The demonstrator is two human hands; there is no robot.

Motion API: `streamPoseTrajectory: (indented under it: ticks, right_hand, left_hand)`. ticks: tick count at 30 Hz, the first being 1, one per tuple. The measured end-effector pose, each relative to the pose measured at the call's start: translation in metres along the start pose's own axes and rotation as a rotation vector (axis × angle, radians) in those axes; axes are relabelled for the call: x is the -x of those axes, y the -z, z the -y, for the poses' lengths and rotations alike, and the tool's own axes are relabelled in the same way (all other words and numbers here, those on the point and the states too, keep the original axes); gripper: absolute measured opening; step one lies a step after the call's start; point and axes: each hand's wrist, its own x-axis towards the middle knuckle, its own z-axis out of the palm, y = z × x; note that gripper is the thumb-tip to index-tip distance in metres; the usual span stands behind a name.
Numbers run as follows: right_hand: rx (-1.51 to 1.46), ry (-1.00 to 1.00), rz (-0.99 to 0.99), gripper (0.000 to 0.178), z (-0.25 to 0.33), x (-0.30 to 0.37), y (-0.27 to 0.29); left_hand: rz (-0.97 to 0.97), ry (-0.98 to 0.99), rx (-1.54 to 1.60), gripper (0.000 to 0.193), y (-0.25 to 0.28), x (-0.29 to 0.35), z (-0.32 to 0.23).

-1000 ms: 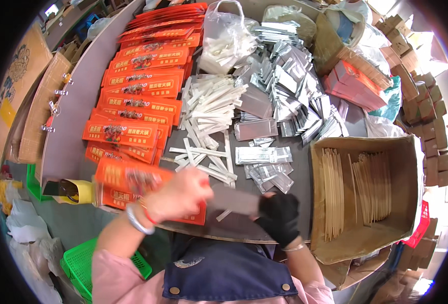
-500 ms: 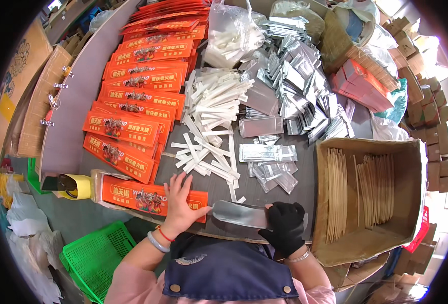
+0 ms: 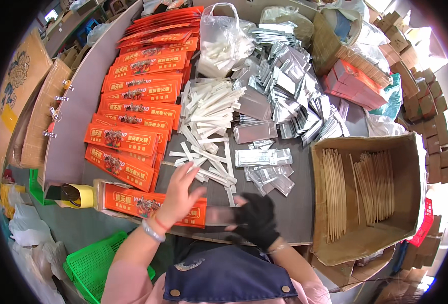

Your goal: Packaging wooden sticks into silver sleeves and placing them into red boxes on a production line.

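Observation:
At the table's near edge lies a red printed paper sleeve [image 3: 127, 200], its left end against a taped cardboard holder [image 3: 98, 195]. My left hand [image 3: 179, 198] is over the sleeve's right part, fingers stretched and apart, holding nothing. A clear plastic packet [image 3: 219, 216] is partly inside the sleeve's right end; its exposed part is blurred. My right hand [image 3: 257, 219], in a black glove with bare fingertips, is closed at the packet's outer end and smeared by motion.
Fanned red sleeves [image 3: 133, 109] fill the left side. White paper-wrapped strips [image 3: 211, 106] lie mid-table, beside silvery flat packets [image 3: 292, 76]. A cardboard box [image 3: 406, 197] of wooden chopsticks [image 3: 376, 187] stands right. A green basket [image 3: 95, 261] sits below the table's left edge.
My right hand has moved left with the clear packet, which has slid partly into the red sleeve. My left hand has shifted slightly, its fingers remaining apart. The view has turned a little.

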Motion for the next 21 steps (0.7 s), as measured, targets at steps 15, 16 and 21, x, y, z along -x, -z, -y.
streamPoseTrajectory:
  ticks: [15, 16, 21]
  right_hand:
    - [0.642, -1.042, -0.094, 0.018, -0.121, 0.138, 0.090]
    - [0.641, -1.043, -0.095, 0.018, -0.118, 0.133, 0.089]
    - [0.770, -1.093, -0.059, 0.009, -0.109, 0.122, 0.082]
  left_hand:
    - [0.069, -0.293, -0.443, 0.008, -0.020, -0.092, -0.013]
    - [0.133, -0.232, -0.265, 0.009, -0.028, -0.098, -0.017]
    - [0.071, -0.253, -0.213, 0.027, -0.081, -0.120, -0.036]
